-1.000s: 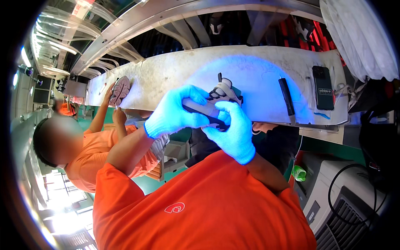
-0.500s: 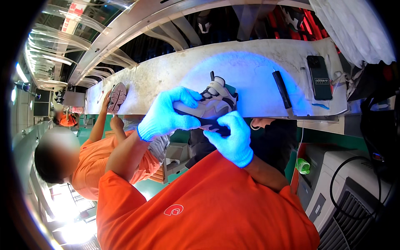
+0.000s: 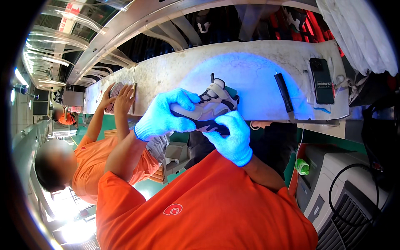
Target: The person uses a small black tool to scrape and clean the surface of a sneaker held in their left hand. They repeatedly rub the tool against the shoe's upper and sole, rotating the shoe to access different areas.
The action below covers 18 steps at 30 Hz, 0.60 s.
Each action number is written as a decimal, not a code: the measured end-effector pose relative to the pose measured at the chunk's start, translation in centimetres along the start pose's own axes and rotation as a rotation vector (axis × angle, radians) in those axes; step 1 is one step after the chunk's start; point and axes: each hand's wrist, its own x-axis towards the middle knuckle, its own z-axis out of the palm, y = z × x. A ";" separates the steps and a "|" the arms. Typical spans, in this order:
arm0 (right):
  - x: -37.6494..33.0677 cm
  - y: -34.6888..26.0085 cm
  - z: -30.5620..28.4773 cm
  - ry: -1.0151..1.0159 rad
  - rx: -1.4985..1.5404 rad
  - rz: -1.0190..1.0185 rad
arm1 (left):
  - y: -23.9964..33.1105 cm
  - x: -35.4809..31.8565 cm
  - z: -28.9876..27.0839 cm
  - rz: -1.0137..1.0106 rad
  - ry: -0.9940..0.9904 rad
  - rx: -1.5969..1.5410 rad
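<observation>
A light grey sneaker [image 3: 213,105] with black sole parts and a dark pull loop lies on its side in the air at the bench's front edge, lit by blue light. My left hand [image 3: 167,113], in a knit glove that glows blue, is wrapped round its toe end. With thumb and fingers closed, my right hand [image 3: 231,138], gloved the same way, grips the dark sole edge toward the heel. The fingertips under the shoe are partly hidden. Right of the sneaker, a black pen-like tool [image 3: 284,92] lies on the bench.
The pale, stained workbench [image 3: 158,68] curves across the view. A dark phone [image 3: 321,81] lies at its right end, by a white cloth [image 3: 360,33]. At left, a co-worker in orange [image 3: 110,166] handles another shoe [image 3: 117,88]. A grey machine [image 3: 346,187] stands at right.
The sneaker and my left hand have shifted slightly left and down; my grip looks the same. The co-worker's second hand has come up to the other shoe.
</observation>
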 end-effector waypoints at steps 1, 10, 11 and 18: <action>0.1 0.0 0.0 -0.002 -0.011 -0.009 | -0.1 0.1 -0.1 0.005 -0.004 0.009; 0.8 0.3 0.0 -0.034 0.006 0.186 | -1.1 0.5 -1.2 -0.015 -0.030 -0.047; 1.0 0.4 0.2 -0.052 0.024 0.199 | -1.3 0.5 -1.4 -0.011 -0.037 -0.051; 2.3 0.8 0.8 -0.121 -0.022 0.124 | 0.7 2.3 -3.6 -0.206 -0.232 0.239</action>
